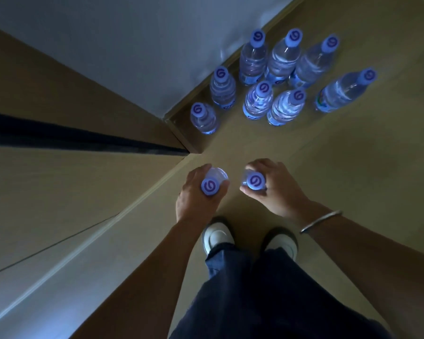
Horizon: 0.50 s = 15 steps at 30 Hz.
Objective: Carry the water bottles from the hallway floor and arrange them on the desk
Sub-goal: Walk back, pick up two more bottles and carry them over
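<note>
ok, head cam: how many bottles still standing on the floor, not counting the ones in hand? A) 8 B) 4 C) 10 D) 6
A: eight capped bottles stand on the floor by the wall, from the nearest one to the far right one, while the left hand and right hand each grip one more.

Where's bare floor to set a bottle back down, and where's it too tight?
Free: the floor between the two hands and the bottle cluster, and the wide stretch right of the rightmost bottle. Crowded: the cluster along the wall, bottles nearly touching. The left hand and right hand each hold a bottle.
</note>
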Available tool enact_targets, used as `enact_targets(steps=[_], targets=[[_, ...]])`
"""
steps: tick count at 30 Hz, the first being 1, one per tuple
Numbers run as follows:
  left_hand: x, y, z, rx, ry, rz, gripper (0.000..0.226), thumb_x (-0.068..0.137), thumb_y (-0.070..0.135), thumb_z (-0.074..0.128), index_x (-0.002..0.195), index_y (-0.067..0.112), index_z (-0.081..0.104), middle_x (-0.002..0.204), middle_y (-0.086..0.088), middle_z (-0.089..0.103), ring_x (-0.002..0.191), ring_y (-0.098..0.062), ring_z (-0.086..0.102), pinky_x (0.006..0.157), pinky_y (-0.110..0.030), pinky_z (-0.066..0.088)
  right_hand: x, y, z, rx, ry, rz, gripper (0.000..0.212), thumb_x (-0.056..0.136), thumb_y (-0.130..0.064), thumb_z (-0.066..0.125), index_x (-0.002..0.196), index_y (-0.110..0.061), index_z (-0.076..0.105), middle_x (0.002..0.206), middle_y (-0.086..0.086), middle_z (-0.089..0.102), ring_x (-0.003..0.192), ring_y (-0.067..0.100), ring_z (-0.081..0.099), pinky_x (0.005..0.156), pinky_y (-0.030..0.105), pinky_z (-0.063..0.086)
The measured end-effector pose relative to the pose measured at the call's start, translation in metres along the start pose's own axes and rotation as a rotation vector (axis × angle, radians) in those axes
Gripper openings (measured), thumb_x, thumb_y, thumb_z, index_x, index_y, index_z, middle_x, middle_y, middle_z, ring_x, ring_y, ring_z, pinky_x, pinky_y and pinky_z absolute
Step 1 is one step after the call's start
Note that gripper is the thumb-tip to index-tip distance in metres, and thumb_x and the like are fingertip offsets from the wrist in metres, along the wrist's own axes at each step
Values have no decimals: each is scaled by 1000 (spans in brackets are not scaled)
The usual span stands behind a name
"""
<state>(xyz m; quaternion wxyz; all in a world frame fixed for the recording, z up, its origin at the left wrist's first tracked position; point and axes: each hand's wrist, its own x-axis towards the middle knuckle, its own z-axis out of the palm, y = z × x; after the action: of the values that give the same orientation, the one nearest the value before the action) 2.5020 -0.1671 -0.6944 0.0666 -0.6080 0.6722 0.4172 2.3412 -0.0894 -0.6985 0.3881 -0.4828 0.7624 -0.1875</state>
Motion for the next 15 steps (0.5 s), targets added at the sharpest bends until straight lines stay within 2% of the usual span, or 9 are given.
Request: enact_targets(steps=[3, 7, 10, 12, 15], targets=[[-49, 15, -32, 22, -50, -7, 42, 78, 49, 62, 115, 32, 55, 113, 9, 61, 96, -16, 61, 81, -36, 52, -40, -37, -31, 15, -7, 12, 42, 78, -28, 73, 113, -7, 61, 117, 7, 58, 101, 33, 55, 94, 34, 38], [-120, 37, -78, -8, -31, -14, 39, 76, 48, 61, 110, 29, 57, 108, 8, 62, 91, -14, 61, 75, -31, 51, -89, -94, -80, 1, -9, -52, 39, 77, -24, 74, 108, -4, 63, 112, 10, 60, 95, 35, 56, 90, 42, 42], [-172, 53, -113, -50, -24, -30, 36, 77, 47, 61, 106, 27, 59, 107, 7, 64, 91, -16, 63, 78, -38, 54, -120, -136, -111, -23, -44, -98, 41, 78, -26, 73, 111, -5, 62, 114, 9, 59, 101, 33, 55, 91, 38, 41], [-207, 60, -135, -95, 21, -46, 37, 77, 45, 65, 110, 30, 58, 110, 8, 63, 94, -17, 63, 80, -39, 53, -140, -164, -127, -52, -93, -143, 46, 79, -30, 71, 117, -8, 59, 121, 7, 55, 108, 30, 51, 95, 34, 39], [-262, 66, -166, -164, 133, -73, 46, 77, 42, 70, 119, 35, 54, 117, 11, 60, 98, -16, 61, 79, -31, 49, -170, -208, -150, -83, -145, -214, 48, 80, -32, 71, 121, -10, 57, 124, 5, 53, 110, 27, 49, 96, 31, 39]])
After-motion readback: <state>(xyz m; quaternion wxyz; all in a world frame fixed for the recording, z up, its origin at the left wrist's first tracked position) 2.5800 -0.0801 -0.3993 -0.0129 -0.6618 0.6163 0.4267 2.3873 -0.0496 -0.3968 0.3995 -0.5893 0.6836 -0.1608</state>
